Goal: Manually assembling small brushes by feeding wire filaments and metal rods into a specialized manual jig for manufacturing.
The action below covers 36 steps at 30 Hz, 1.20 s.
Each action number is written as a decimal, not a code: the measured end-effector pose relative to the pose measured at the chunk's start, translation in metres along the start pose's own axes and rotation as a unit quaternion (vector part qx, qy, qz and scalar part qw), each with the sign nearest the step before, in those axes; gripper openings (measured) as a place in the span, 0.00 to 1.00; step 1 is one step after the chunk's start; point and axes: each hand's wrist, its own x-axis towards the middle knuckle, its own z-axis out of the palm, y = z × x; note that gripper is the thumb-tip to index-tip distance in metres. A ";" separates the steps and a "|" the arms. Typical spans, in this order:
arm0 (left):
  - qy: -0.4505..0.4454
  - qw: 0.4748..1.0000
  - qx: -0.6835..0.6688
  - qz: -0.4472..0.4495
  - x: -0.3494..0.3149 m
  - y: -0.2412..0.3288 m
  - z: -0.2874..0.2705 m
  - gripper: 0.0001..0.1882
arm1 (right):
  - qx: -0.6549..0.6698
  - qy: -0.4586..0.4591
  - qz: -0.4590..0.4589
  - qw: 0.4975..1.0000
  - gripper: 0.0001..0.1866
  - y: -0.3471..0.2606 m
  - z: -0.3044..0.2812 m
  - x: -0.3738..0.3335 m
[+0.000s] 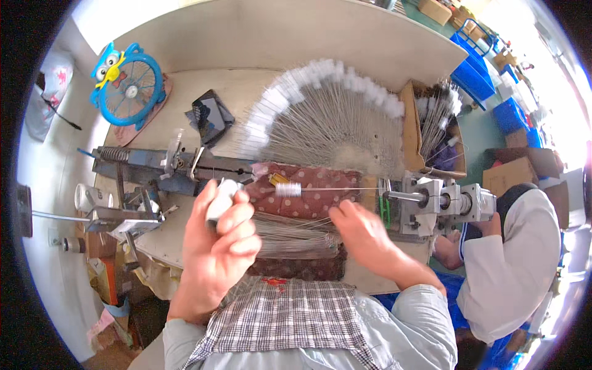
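My left hand (pixel 219 246) is raised at the left of the bench, fingers curled round a whitish rounded piece (pixel 223 200) whose kind I cannot make out. Over the near edge of a dotted maroon cloth (pixel 333 203), my right hand (pixel 364 234) has its fingers bent together. Whatever they may pinch is hidden. Just beyond my hands, a small white brush head (pixel 288 189) sits on a thin wire stem (pixel 345 189) that runs right toward the spindle (pixel 407 196) of a metal machine. A bundle of loose thin wires (pixel 296 237) lies between my hands.
Many white-tipped wire brushes (pixel 333 111) fan out behind the cloth. A cardboard box (pixel 410 123) holds more. At left are a metal fixture (pixel 179 163), a blue fan (pixel 131 92) and a dark folded pouch (pixel 211 117). Another person in a white top (pixel 512 265) sits close at right.
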 end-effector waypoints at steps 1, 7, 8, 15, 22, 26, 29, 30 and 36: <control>-0.009 0.997 0.073 0.030 -0.005 0.005 -0.012 0.24 | -0.017 -0.015 -0.016 1.000 0.14 0.001 -0.020 -0.001; -0.049 0.914 0.401 0.033 -0.013 -0.003 -0.058 0.22 | 0.038 0.201 0.099 0.974 0.17 0.042 -0.083 0.004; -0.055 0.860 0.505 -0.045 -0.007 -0.008 -0.051 0.18 | 0.081 0.201 0.145 0.965 0.17 0.042 -0.086 0.009; -0.166 0.318 0.845 0.397 0.112 -0.072 -0.030 0.11 | 0.163 0.179 0.089 0.966 0.15 0.046 -0.057 0.034; -0.076 0.031 0.942 0.324 0.175 -0.059 -0.058 0.03 | 0.122 0.150 0.171 0.966 0.09 0.066 -0.045 0.026; 0.004 -0.138 0.887 0.440 0.202 -0.008 -0.043 0.01 | 0.126 0.055 0.072 0.988 0.07 0.066 -0.061 0.015; 0.019 -0.100 0.904 0.416 0.187 0.007 -0.048 0.12 | 0.116 0.073 0.036 0.990 0.07 0.066 -0.064 0.025; -0.003 -0.066 0.887 0.457 0.175 0.000 -0.052 0.16 | 0.124 0.099 -0.019 0.987 0.06 0.062 -0.063 0.035; -0.034 0.227 0.874 0.428 0.055 -0.017 -0.093 0.08 | 0.188 0.138 -0.177 0.956 0.05 0.005 -0.017 0.099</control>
